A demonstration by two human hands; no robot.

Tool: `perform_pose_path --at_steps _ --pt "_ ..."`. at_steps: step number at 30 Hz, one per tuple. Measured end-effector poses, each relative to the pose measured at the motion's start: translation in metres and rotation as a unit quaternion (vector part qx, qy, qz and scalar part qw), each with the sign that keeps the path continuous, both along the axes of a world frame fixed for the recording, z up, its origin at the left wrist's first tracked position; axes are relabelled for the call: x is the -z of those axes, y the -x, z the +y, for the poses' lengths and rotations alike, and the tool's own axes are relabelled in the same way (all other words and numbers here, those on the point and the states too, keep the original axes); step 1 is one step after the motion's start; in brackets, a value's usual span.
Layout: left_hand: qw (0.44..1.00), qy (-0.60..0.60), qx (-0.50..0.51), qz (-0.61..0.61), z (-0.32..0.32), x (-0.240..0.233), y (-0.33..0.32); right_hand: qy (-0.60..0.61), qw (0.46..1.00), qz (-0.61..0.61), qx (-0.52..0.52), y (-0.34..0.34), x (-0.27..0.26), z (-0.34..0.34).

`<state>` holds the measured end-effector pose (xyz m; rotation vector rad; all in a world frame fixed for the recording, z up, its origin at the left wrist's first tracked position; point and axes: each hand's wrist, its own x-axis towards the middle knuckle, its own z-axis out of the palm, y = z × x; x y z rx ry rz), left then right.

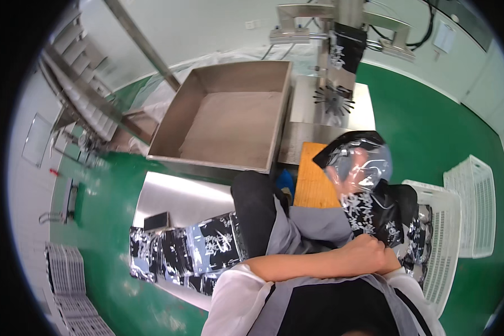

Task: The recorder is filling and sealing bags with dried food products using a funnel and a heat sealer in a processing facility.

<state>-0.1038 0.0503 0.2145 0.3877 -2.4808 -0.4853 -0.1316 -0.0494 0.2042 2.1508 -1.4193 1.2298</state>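
A black-and-clear plastic pouch point(365, 210) bearing white writing lies over the person's lap, its clear part toward the top. Through that clear part shows my right hand point(350, 174), inside the pouch with thumb and fingers apart. Closed at the pouch's lower edge, beside the right wrist, is my left hand point(367, 252); its exact hold is partly hidden. Above, a similar black pouch point(347, 50) hangs upright between the two metal arms of a machine point(292, 35). A black star-shaped knob point(334, 101) stands just below that pouch.
A deep steel tray point(235, 126) lies ahead, beside an orange-yellow board point(313, 180). Stacked pouches point(214, 243) and a dark phone-like object point(156, 221) rest on a steel table point(180, 197) at left. White plastic crates point(441, 248) stand at right, one holding pouches.
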Motion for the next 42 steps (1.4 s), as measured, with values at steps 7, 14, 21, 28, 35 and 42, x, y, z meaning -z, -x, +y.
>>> perform_pose_path --at_steps 7,14,21,28,35,42 --pt "1.000 -0.017 0.010 -0.007 -0.004 -0.002 0.004 -0.198 0.980 0.021 -0.004 0.023 0.061 -0.031" --pt "0.911 0.049 -0.367 0.182 -0.101 -0.054 -0.061 -0.183 0.977 0.048 -0.096 0.066 0.003 0.004" --pt "0.888 -0.240 -0.348 0.179 -0.128 -0.011 -0.061 -0.342 0.885 -0.156 -0.276 0.070 -0.005 0.032" --pt "0.726 -0.453 -0.334 0.396 -0.189 -0.002 -0.094 -0.417 0.875 -0.141 -0.200 0.137 -0.043 0.030" --pt "0.669 -0.545 -0.295 0.410 -0.245 0.012 -0.100 -0.308 0.891 0.087 -0.320 0.186 -0.113 0.011" --pt "0.604 -0.655 -0.267 0.368 -0.268 0.020 -0.055 -0.150 0.935 0.088 -0.309 0.187 -0.105 -0.040"
